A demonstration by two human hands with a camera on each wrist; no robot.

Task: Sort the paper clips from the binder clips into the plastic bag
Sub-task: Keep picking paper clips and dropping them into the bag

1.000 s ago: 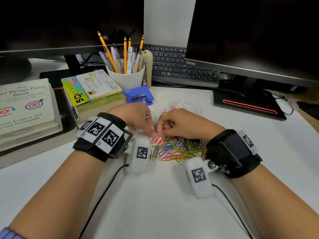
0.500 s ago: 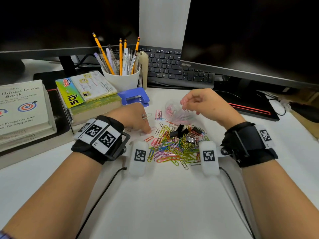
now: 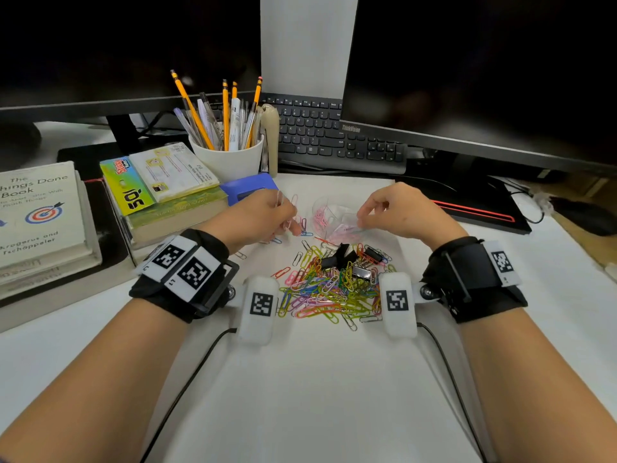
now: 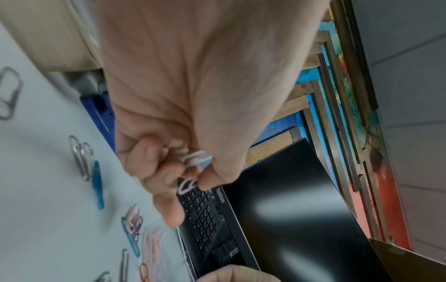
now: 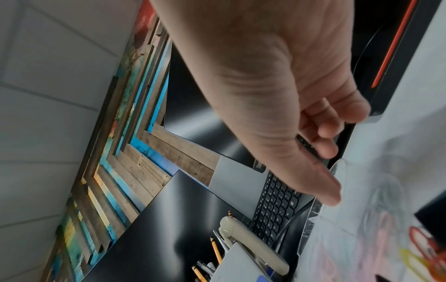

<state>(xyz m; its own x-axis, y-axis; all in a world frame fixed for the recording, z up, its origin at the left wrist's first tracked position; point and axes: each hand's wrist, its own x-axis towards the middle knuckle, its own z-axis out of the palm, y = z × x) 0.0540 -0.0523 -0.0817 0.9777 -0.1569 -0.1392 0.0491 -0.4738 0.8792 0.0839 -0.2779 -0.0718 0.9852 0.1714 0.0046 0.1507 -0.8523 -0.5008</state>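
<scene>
A heap of coloured paper clips [image 3: 320, 292] lies on the white desk between my wrists, with several black binder clips [image 3: 340, 259] at its far edge. Behind it sits the clear plastic bag [image 3: 334, 218] with pink clips inside. My left hand [image 3: 283, 218] is raised left of the bag and pinches a few pale paper clips [image 3: 285, 208]; the left wrist view shows these clips [image 4: 195, 160] between thumb and fingers of the left hand [image 4: 198, 167]. My right hand [image 3: 362, 222] pinches the bag's right rim. In the right wrist view the right hand [image 5: 330, 171] straddles the plastic bag's [image 5: 357, 190] edge.
Loose paper clips [image 3: 302, 228] lie scattered under the left hand. A white cup of pencils [image 3: 230, 158], a blue punch [image 3: 248, 188] and stacked books [image 3: 160, 202] stand at the back left. A keyboard [image 3: 334, 135] and a monitor base [image 3: 477, 212] line the back.
My right hand left the heap, rose over the bag and now grips its rim. My left hand lifted off the desk with clips and moved towards the bag.
</scene>
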